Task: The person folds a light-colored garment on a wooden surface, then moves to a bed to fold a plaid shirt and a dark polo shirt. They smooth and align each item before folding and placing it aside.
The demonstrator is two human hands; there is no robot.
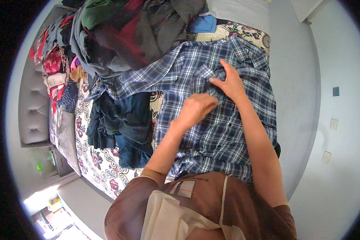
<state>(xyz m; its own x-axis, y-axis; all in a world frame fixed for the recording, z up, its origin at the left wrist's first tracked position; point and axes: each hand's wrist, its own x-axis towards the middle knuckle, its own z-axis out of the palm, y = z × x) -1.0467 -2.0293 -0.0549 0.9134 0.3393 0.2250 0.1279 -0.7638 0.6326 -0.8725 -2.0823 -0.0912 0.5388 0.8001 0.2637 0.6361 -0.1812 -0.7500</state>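
A navy, white and grey plaid button-up shirt (pixel 174 114) lies spread before me, its collar at the far right. One long sleeve (pixel 144 79) stretches out to the left; the other appears folded over the chest, with a blurred cuff (pixel 205 72). My left hand (pixel 198 108) has its fingers curled in at the shirt front, pinching blurred cloth there. Just above and to the right, my right hand (pixel 231 82) is over the folded sleeve, thumb and forefinger spread apart. Its other fingers are mostly hidden.
Beneath the shirt is a floral-patterned bed cover (pixel 96 159). Dark clothes (pixel 123 120) lie left of the shirt, and a large garment heap (pixel 132 33) rises behind. More clothes (pixel 54 63) are piled by the tufted headboard (pixel 34 111). A wall (pixel 342 105) stands to the right.
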